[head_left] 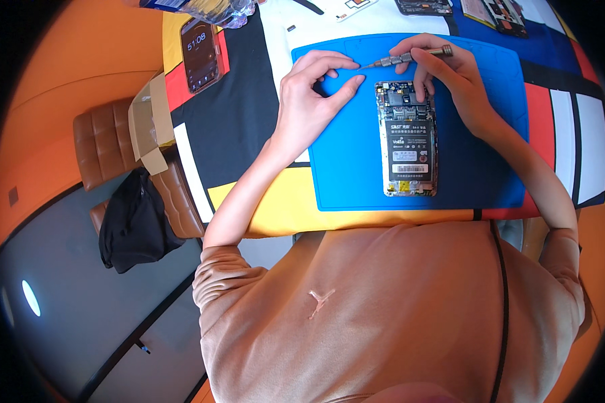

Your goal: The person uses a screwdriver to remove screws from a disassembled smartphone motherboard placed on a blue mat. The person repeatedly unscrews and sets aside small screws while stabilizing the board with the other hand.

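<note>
My right hand [460, 77] grips a slim metal precision screwdriver [410, 59], held nearly level with its thin tip pointing left. At that tip my left hand [309, 91] has its thumb and forefinger apart; whether a tiny part sits there is too small to tell. Below the hands lies an opened smartphone [409, 144], its circuit board bare at the far end and a black battery filling the middle. A fingertip of my right hand hangs over the phone's upper right corner. Under it all is a blue work mat [346, 161].
A lit phone [202, 57] showing a timer lies at the far left, near a clear plastic bottle [225, 10]. Phone parts [497, 17] sit along the back right. Left of the table are a cardboard box [148, 121] and a black bag [138, 221] on brown seats.
</note>
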The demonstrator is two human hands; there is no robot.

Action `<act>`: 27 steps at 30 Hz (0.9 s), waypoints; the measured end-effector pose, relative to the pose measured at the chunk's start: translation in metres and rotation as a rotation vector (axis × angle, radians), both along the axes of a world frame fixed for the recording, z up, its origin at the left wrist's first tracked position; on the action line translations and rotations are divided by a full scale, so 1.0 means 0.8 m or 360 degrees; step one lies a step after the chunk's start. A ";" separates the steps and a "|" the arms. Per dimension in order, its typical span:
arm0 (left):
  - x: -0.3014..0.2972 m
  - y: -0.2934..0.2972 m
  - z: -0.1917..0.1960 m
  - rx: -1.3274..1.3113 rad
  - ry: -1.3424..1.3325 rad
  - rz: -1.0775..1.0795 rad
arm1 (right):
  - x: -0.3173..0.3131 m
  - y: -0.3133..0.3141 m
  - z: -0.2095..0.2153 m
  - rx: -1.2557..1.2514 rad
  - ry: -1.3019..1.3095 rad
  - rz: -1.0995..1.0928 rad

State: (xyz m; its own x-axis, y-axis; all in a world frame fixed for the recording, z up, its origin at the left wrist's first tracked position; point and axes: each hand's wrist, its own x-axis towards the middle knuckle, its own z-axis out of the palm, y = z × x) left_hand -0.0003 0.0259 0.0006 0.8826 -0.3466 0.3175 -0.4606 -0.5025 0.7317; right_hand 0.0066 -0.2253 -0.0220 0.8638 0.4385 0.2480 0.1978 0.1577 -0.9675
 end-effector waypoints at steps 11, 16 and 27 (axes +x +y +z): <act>0.001 0.004 -0.003 0.0000 0.0025 -0.0045 | 0.000 0.001 -0.001 -0.0039 -0.0043 0.0044; 0.003 0.004 -0.004 0.0003 -0.0010 -0.0064 | 0.000 0.002 -0.003 -0.0060 -0.0062 0.0018; 0.003 0.004 -0.005 0.0005 -0.0042 -0.0067 | 0.002 -0.006 -0.004 -0.0186 -0.0029 0.0018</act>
State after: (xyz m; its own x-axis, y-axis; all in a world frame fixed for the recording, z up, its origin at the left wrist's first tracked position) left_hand 0.0017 0.0290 -0.0034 0.8586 -0.3841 0.3396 -0.5006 -0.4848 0.7172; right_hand 0.0078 -0.2299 -0.0250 0.8546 0.4749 0.2101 0.2141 0.0463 -0.9757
